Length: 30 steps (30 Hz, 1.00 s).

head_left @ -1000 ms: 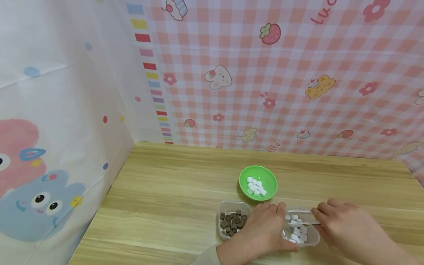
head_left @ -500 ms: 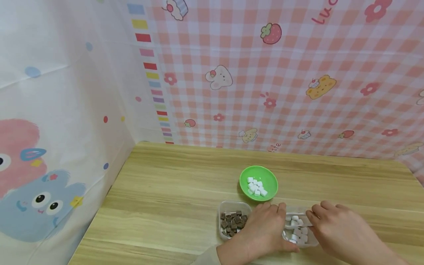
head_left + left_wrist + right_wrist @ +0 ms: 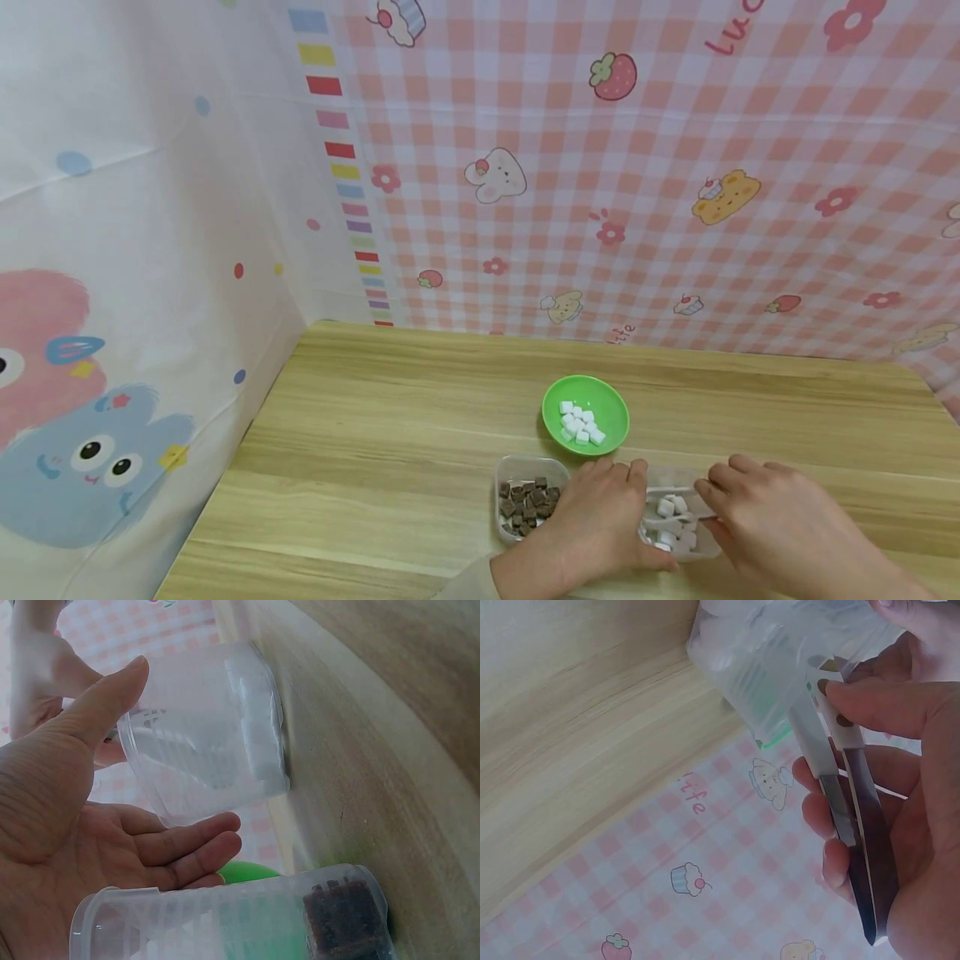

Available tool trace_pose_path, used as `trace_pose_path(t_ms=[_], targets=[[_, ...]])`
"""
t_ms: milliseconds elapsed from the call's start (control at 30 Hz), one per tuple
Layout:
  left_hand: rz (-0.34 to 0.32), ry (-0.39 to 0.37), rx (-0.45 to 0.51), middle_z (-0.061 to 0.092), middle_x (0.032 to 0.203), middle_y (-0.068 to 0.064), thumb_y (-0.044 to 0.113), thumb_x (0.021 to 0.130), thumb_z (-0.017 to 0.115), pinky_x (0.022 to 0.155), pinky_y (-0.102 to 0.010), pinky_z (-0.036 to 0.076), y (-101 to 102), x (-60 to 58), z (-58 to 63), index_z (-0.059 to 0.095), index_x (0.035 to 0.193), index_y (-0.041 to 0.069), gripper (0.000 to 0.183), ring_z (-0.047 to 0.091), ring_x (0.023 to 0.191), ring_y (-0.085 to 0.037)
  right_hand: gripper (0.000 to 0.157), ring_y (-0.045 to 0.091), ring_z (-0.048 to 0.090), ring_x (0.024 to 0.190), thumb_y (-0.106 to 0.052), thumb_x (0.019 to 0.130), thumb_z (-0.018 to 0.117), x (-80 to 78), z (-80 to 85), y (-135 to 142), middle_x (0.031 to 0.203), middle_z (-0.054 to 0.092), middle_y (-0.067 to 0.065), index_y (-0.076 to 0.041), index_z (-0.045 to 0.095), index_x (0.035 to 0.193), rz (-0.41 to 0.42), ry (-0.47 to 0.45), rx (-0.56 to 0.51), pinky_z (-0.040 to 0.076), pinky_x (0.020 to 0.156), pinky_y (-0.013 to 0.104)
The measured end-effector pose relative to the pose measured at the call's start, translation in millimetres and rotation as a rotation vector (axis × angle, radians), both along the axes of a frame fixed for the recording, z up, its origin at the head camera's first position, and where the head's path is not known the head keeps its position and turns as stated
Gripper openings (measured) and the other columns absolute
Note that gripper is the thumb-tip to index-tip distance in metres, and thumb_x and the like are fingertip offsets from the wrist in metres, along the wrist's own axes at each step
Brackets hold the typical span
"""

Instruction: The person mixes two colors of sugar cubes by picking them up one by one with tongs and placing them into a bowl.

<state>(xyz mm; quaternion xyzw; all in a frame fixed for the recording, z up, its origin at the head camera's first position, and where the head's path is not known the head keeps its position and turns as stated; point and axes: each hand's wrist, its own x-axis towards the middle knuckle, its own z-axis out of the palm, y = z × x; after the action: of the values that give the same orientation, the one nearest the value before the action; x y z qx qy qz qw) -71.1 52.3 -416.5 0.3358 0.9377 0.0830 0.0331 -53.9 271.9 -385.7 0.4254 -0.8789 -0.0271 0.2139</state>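
My left hand (image 3: pixel 600 517) holds a clear plastic container (image 3: pixel 195 690) of white cubes (image 3: pixel 665 507), the thumb on one side near the rim and the fingers on the other. My right hand (image 3: pixel 780 517) grips tongs (image 3: pixel 874 825) with metal arms and white ends. In the head view the white tong tips (image 3: pixel 670 491) reach over the container, spread apart around some of the cubes. Part of the container is hidden behind both hands. Just beyond it stands a green bowl (image 3: pixel 615 398) with a small heap of white cubes (image 3: pixel 576 425) in it.
Left of my left hand stands a second clear container (image 3: pixel 498 504) with brown cubes (image 3: pixel 528 504), partly covered by that hand. All stand on a wood-grain table (image 3: pixel 360 450). A pink checked cloth (image 3: pixel 555 242) hangs behind, a white printed one (image 3: pixel 180 242) at the left.
My right hand has shifted a little to the left, and the tong tips have moved toward the near side of the container. My left hand and the bowl stay in place.
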Motion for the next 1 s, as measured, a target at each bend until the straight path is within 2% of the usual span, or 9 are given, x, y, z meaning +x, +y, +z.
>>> trace_pose_path(t_ms=[67, 133, 200, 367, 533, 600, 667, 867, 1000], targets=[[0.0, 0.002, 0.0, 0.064, 0.108, 0.01, 0.081, 0.071, 0.077, 0.099, -0.022, 0.045, -0.1, 0.1, -0.2, 0.062, 0.134, 0.012, 0.094, 0.055, 0.102, -0.006, 0.036, 0.016, 0.049, 0.059, -0.027, 0.095, 0.043, -0.8, -0.9, -1.5, 0.07, 0.054, -0.002, -0.009, 0.065, 0.074, -0.001, 0.033, 0.002, 0.045, 0.046, 0.032], [0.0, 0.003, 0.0, 0.065, 0.109, 0.01, 0.081, 0.071, 0.077, 0.1, -0.022, 0.045, -0.2, 0.1, -0.3, 0.062, 0.135, 0.012, 0.096, 0.056, 0.102, -0.006, 0.056, 0.018, 0.048, 0.059, -0.029, 0.102, 0.023, -1.8, -2.2, -3.8, 0.069, 0.055, 0.0, -0.007, 0.065, 0.073, 0.001, 0.07, 0.001, 0.045, 0.046, 0.032], [0.0, 0.006, 0.001, 0.064, 0.106, 0.01, 0.081, 0.07, 0.077, 0.098, -0.021, 0.045, -0.2, 0.0, -0.4, 0.062, 0.133, 0.012, 0.095, 0.055, 0.1, -0.005, 0.062, 0.019, 0.047, 0.058, -0.029, 0.104, 0.016, -2.5, -3.4, -5.9, 0.068, 0.054, 0.001, -0.006, 0.063, 0.071, 0.006, 0.102, 0.003, 0.043, 0.044, 0.032], [-0.001, 0.013, 0.005, 0.06, 0.099, 0.011, 0.081, 0.07, 0.078, 0.095, -0.021, 0.045, -0.3, -0.5, -0.4, 0.063, 0.127, 0.014, 0.089, 0.053, 0.096, -0.005, 0.055, 0.019, 0.044, 0.057, -0.024, 0.101, 0.019, -3.1, -3.8, -8.0, 0.066, 0.051, 0.001, -0.007, 0.06, 0.069, 0.012, 0.117, 0.017, 0.038, 0.042, 0.031], [0.0, 0.018, 0.003, 0.06, 0.098, 0.012, 0.081, 0.07, 0.078, 0.095, -0.02, 0.045, -0.2, -0.5, -0.6, 0.062, 0.127, 0.014, 0.089, 0.053, 0.095, -0.005, 0.027, 0.019, 0.042, 0.057, -0.021, 0.085, 0.043, -3.7, -0.7, -5.8, 0.066, 0.048, 0.0, -0.006, 0.06, 0.069, 0.025, 0.075, 0.048, 0.034, 0.044, 0.029], [0.001, 0.018, 0.001, 0.06, 0.098, 0.012, 0.081, 0.07, 0.078, 0.095, -0.02, 0.045, -0.1, -0.3, -0.7, 0.062, 0.127, 0.014, 0.089, 0.053, 0.095, -0.005, 0.022, 0.018, 0.04, 0.057, -0.023, 0.079, 0.048, -4.2, 0.0, -5.1, 0.066, 0.046, 0.0, -0.006, 0.059, 0.069, 0.028, 0.061, 0.051, 0.033, 0.044, 0.028], [0.0, 0.02, 0.0, 0.061, 0.099, 0.012, 0.081, 0.07, 0.078, 0.096, -0.02, 0.045, -0.2, -0.1, -0.7, 0.063, 0.128, 0.014, 0.09, 0.053, 0.096, -0.005, 0.024, 0.018, 0.039, 0.057, -0.022, 0.082, 0.046, -5.0, -0.4, -5.2, 0.066, 0.046, 0.0, -0.007, 0.059, 0.068, 0.029, 0.066, 0.051, 0.033, 0.044, 0.028], [-0.007, 0.034, 0.001, 0.058, 0.094, 0.012, 0.081, 0.07, 0.078, 0.092, -0.019, 0.045, -0.7, -0.3, -0.9, 0.062, 0.12, 0.016, 0.084, 0.052, 0.091, -0.005, 0.048, 0.018, 0.04, 0.058, -0.021, 0.097, 0.022, -5.9, -6.1, -8.3, 0.066, 0.046, 0.0, -0.006, 0.058, 0.068, 0.029, 0.089, 0.048, 0.035, 0.044, 0.029], [-0.011, 0.051, 0.004, 0.054, 0.088, 0.012, 0.081, 0.07, 0.079, 0.086, -0.019, 0.044, -1.2, -0.5, -1.7, 0.061, 0.112, 0.017, 0.078, 0.05, 0.087, -0.005, 0.049, 0.017, 0.039, 0.057, -0.018, 0.098, 0.021, -6.2, -7.4, -8.8, 0.065, 0.045, -0.001, -0.008, 0.057, 0.067, 0.025, 0.082, 0.054, 0.034, 0.044, 0.028]])
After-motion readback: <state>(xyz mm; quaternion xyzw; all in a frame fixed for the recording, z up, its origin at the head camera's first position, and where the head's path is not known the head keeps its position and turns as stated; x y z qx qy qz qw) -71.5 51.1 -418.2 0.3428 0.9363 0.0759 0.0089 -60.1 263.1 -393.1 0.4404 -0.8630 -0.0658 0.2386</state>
